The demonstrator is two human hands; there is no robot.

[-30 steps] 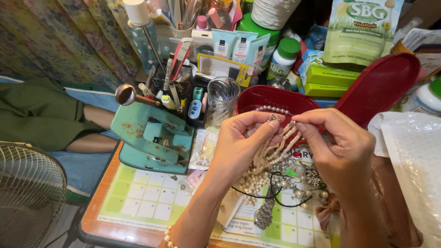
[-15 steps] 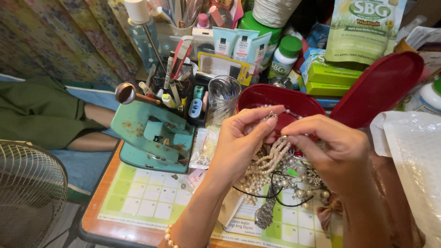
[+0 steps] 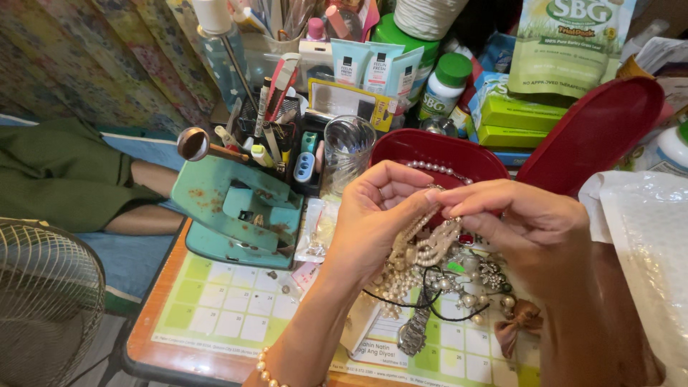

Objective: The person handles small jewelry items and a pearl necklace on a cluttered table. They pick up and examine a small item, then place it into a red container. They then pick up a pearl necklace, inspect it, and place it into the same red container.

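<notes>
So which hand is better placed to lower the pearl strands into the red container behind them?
Probably the right hand: its fingertips pinch the top of the pearl strands just in front of the red container. The left hand cups the strands from the side, nearer the glass.

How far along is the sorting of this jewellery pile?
Early, by the look of it. Done: the red container stands open, lid leaning beside it, with one pearl strand over its rim. In hand: left hand and right hand pinch a multi-strand pearl necklace lifted from the pile. Left: the tangled jewellery heap on the desk calendar.
</notes>
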